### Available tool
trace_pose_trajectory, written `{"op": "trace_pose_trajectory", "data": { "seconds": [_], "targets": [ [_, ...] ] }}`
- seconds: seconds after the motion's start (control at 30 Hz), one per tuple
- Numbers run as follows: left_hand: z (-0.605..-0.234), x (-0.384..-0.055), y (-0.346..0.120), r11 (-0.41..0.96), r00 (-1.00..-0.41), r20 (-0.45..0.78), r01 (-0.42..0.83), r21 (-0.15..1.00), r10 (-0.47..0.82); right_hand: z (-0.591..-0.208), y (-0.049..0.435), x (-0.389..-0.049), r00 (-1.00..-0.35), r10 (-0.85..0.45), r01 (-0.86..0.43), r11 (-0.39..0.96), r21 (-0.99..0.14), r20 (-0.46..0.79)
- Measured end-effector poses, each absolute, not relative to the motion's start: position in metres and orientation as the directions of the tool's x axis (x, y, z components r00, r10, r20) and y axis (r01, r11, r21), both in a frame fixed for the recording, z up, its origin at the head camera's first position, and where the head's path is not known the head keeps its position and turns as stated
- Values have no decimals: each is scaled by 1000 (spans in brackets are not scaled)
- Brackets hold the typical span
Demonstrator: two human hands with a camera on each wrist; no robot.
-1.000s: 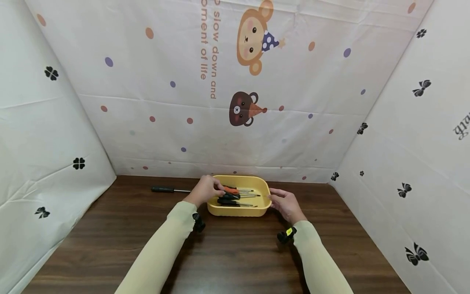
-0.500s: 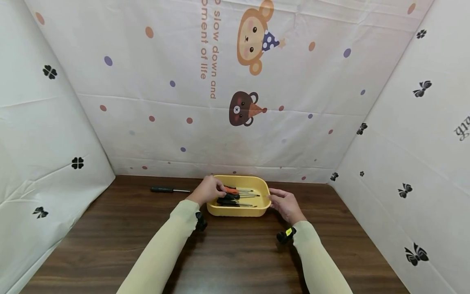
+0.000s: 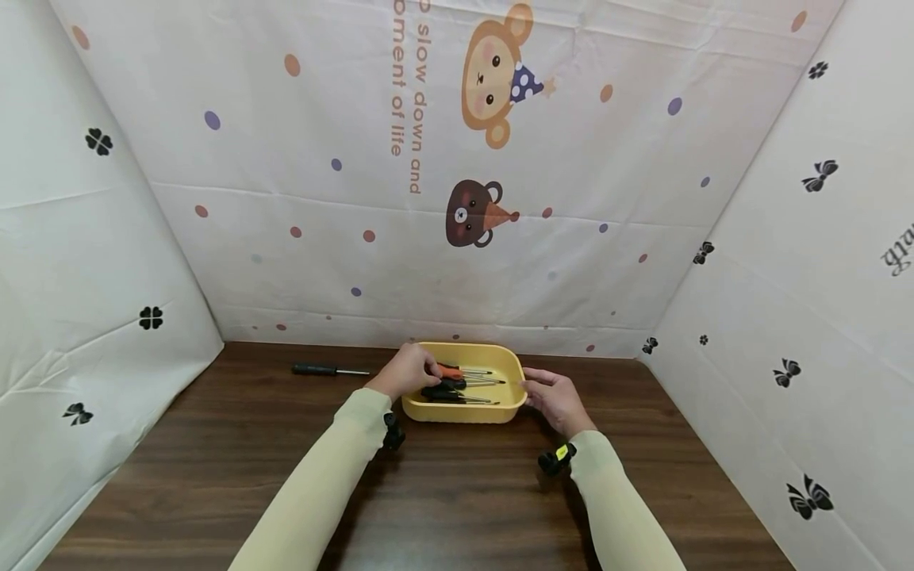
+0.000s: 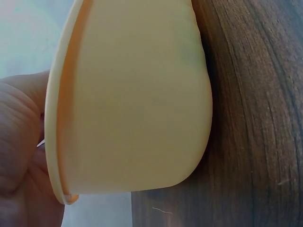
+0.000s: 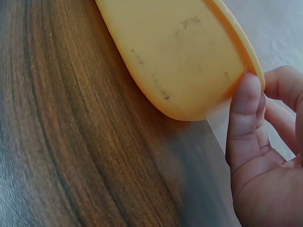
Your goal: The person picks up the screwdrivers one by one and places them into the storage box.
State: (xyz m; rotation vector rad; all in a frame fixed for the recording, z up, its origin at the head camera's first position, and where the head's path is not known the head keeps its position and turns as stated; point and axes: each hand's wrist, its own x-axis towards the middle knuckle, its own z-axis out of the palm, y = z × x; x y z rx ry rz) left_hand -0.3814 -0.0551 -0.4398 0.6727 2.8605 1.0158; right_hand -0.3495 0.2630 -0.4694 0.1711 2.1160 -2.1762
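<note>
A yellow plastic tray (image 3: 417,412) sits on the table near the back wall, holding several screwdrivers. One has an orange handle (image 3: 450,372); the others have black handles, their metal shafts pointing right. My left hand (image 3: 407,371) reaches over the tray's left end, thumb and fingers curled at the black handle of a screwdriver (image 3: 455,384), partly covering it. In the left wrist view the tray's rim hides those fingertips. At the opposite end, my right hand (image 3: 557,396) pinches the tray's rim, its thumb (image 5: 246,94) against the outer wall.
A black-handled screwdriver (image 3: 316,369) lies on the brown wooden table (image 3: 457,492), left of the tray. White printed cloth walls (image 3: 343,262) stand at the back and on both sides.
My left hand has shifted slightly right, further over the black handle. The right hand stays at the tray's rim. Screwdrivers and tray hold almost the same place.
</note>
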Motion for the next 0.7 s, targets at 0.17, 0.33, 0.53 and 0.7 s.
{"op": "trace_pose_trajectory", "data": {
  "seconds": [0.17,0.33,0.53,0.7],
  "targets": [
    [-441,-383,-55,705,-886,126,434,561,446,-469,264,-349,-990,-8,141,-38,-989,-141],
    [-440,-383,-53,713,-874,126,458,530,468,-471,264,-349,-989,-10,147,-40,-988,-147],
    [-442,-383,-51,749,-867,135,484,453,479,-472,264,-349,-989,-10,145,-46,-988,-144],
    [-441,-382,-49,761,-863,142,496,418,484,-472,263,-350,-990,4,144,-51,-988,-144]
  ]
}}
